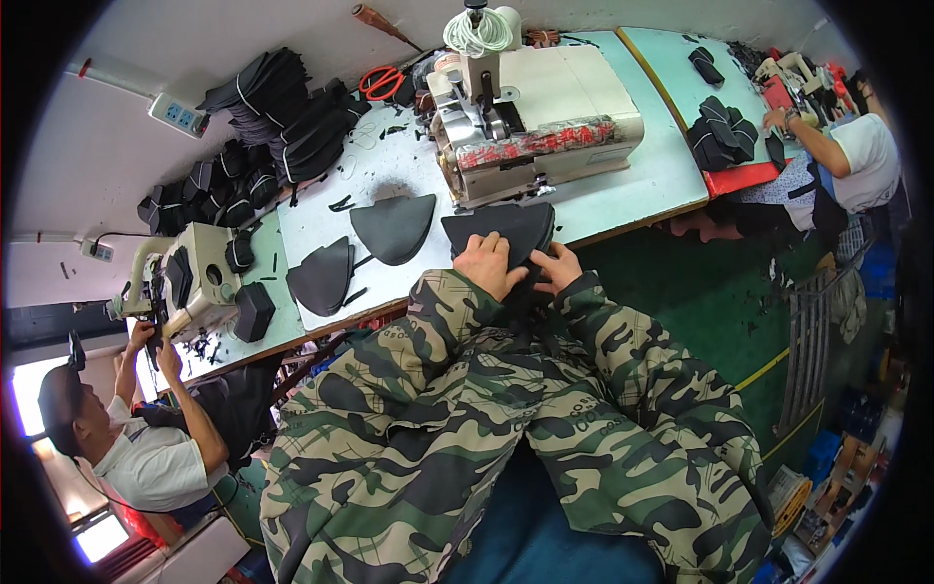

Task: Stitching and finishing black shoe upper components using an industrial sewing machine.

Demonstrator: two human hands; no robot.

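Observation:
A stack of black, rounded-triangular fabric pieces lies at the table's front edge, just below the sewing machine. My left hand lies over the stack's near side, its fingers bent on top and the thumb toward the middle. At the stack's right edge, my right hand pinches the layers between thumb and fingers. Left of my hands, one black fan-shaped piece lies on the white tabletop, and a second black piece sits beside it, nearer the left.
Bundled black pieces are piled at the back left, near orange-handled scissors and a screwdriver. A co-worker handles dark material at another machine on the left. Another person works at the far right.

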